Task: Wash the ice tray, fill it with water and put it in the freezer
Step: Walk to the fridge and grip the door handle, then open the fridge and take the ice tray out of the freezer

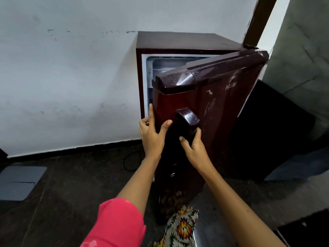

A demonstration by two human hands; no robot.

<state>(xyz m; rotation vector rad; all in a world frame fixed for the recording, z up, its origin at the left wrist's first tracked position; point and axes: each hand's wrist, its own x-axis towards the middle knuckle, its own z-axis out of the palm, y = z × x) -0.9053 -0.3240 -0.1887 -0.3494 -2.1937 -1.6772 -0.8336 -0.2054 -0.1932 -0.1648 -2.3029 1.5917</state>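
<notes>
Sleeve (117,223), left: pink, elbow length, faint pale speckles. Garment (181,227) below: cream cloth, zigzag print in yellow, red, black. Left hand (153,136), right hand (194,148): bare.

Grey mat (19,182), black cable (125,162), white wall (71,68).

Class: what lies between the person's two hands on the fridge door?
Head view: only bare maroon door; the left hand grips its edge, the right hand its handle.

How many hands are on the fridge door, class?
2. The left hand grips the door at its open edge; the right hand grips the handle. None seems hidden.
</notes>
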